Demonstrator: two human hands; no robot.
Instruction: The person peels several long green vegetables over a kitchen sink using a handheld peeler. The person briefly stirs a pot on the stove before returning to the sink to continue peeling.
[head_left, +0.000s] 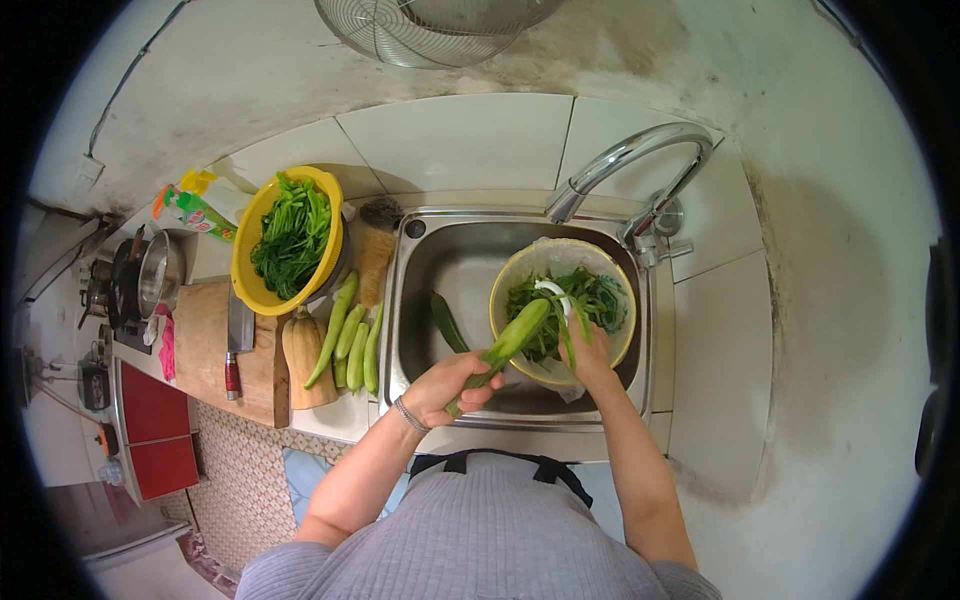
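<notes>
My left hand, with a bracelet at the wrist, grips the lower end of a long green gourd, likely a luffa. Its upper part is peeled pale; darker skin shows near my fingers. In my right hand is a white-framed peeler, held at the gourd's far end, with green strips hanging beside it. Below is a yellow-rimmed bin, lined with a clear plastic bag and partly filled with green peelings. The bin stands in the stainless steel sink, where a dark green unpeeled gourd lies at left.
Several peeled gourds lie left of the sink beside a butternut squash. A yellow colander holds leafy greens. A cleaver rests on a wooden cutting board. The chrome faucet arches over the sink's back right.
</notes>
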